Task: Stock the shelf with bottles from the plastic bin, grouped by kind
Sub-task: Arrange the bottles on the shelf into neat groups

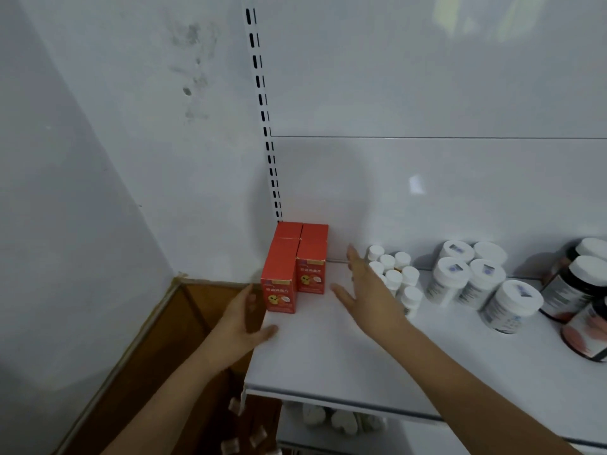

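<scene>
So the white shelf [328, 349] has loads of bare surface along its front edge and in the middle, between the red boxes at the back left corner and the bottles further right. The left edge drops straight off to a brown floor [184, 323] beside the wall, and there's a slotted upright rail [262, 103] running up from that back left corner.

Both arms reach in from the bottom. The left hand [243, 320] hangs just off the shelf's left edge, fingers relaxed and spread, thumb over the shelf surface, holding nothing, right next to the front red box. The right hand [368, 284] is stretched flat over the shelf with fingers straight and apart, also holding nothing, sitting between the boxes and the small bottles.

Going by size: the dark jars [581, 297] are toward the right edge, then the big white bottles [473, 280], then the four red boxes [295, 267] packed together in the back left corner, then the cluster of small white bottles [399, 274] just beside the right hand's fingers. Can't tell if it's touching them. A lower shelf [328, 421] below the front edge holds some pale blurry items.
</scene>
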